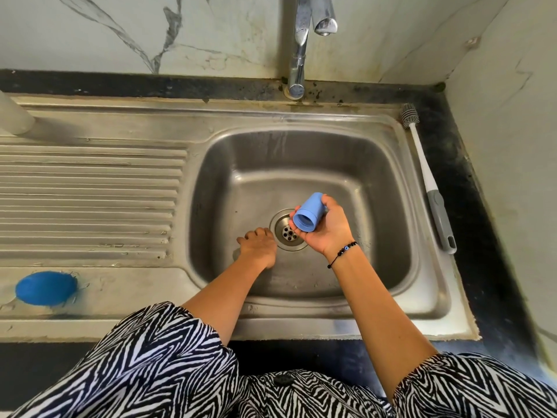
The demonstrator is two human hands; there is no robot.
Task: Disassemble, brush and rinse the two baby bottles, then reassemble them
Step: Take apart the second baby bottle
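My right hand (pixel 327 229) grips a light blue bottle cap (pixel 309 214) over the sink basin (pixel 385 188), its open end facing me, just right of the drain (pixel 287 233). My left hand (pixel 259 245) is low in the basin left of the drain, fingers curled down onto the sink floor; whatever lies under it is hidden. A bottle brush (pixel 428 182) with a white shaft and grey handle lies on the sink's right rim. A blue round object (pixel 45 288) sits on the draining board at the front left.
The chrome tap (pixel 301 46) stands behind the basin with its spout overhead; no water runs. The ribbed draining board (pixel 90 194) stretches to the left. A white cylinder (pixel 12 116) stands at the far left. Walls close in behind and on the right.
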